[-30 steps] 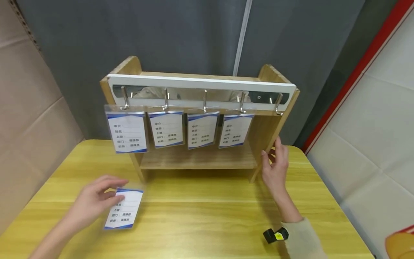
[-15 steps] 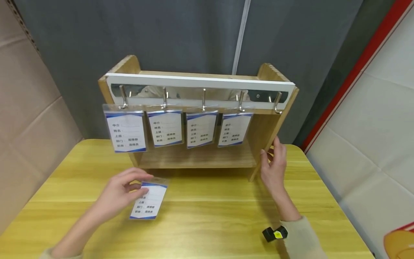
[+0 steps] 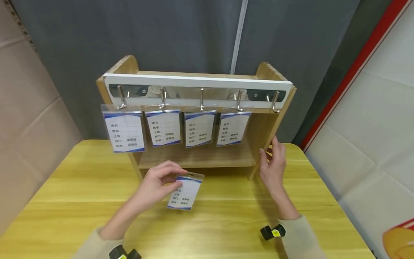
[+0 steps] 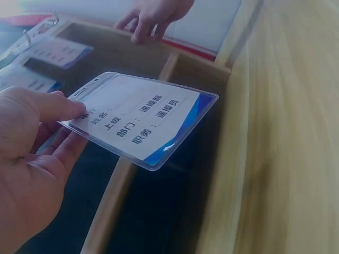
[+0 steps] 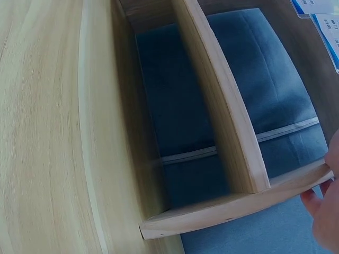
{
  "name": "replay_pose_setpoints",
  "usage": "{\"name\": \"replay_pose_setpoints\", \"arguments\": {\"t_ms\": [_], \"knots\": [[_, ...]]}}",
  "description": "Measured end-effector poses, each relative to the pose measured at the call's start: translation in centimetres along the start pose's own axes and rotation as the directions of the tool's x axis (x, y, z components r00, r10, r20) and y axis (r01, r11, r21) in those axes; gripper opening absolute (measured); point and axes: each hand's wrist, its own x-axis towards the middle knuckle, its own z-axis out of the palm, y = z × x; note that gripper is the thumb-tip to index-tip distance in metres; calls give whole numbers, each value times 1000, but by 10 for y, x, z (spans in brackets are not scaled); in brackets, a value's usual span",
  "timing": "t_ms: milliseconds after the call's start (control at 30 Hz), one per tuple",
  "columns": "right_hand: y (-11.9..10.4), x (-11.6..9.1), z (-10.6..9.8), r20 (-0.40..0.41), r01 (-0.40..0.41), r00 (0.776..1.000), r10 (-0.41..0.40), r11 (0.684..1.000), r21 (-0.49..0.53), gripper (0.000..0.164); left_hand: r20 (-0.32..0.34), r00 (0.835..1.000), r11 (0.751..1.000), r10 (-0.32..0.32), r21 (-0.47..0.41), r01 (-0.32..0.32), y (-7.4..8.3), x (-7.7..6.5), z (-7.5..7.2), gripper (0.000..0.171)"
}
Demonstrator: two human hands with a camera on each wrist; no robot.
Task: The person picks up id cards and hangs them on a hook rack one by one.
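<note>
My left hand [image 3: 158, 185] pinches a badge in a clear plastic sleeve [image 3: 185, 192] between thumb and fingers, near its slotted top edge. In the left wrist view the badge [image 4: 143, 119] shows printed text and blue corners, held in front of the wooden shelf. My right hand [image 3: 274, 165] grips the shelf's right side panel [image 3: 270, 126], thumb on the front edge and fingers behind. Several like badges [image 3: 125, 132] hang in a row from metal hooks on a white rail [image 3: 197, 80]. The rightmost hook [image 3: 275, 101] carries no badge.
The small wooden shelf [image 3: 197, 156] stands on a yellow wood-grain table [image 3: 233, 223]. Behind it hangs a dark grey curtain [image 3: 181, 36]. Pale walls rise at both sides.
My left hand has moved right and slightly up with its badge, from the table's left side to below the middle of the shelf. My right hand stays on the side panel.
</note>
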Motion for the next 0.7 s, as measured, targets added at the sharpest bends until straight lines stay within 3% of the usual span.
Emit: {"name": "replay_pose_setpoints", "arguments": {"t_ms": [167,333,533,700], "knots": [[0,-1,1,1,-18,1000,18,1000,4,57,20,998,998,53,-25,-52,8,16,17,37],[-1,1,0,-2,-34,999,34,999,4,58,27,986,985,165,-62,-164,19,36,39,33],[0,-2,0,-2,-19,1000,19,1000,-5,57,-33,959,954,281,-102,-283,40,60,68,30],[-2,-1,0,14,-37,999,37,999,1,59,-101,921,920,377,-72,-385,54,78,87,27]]}}
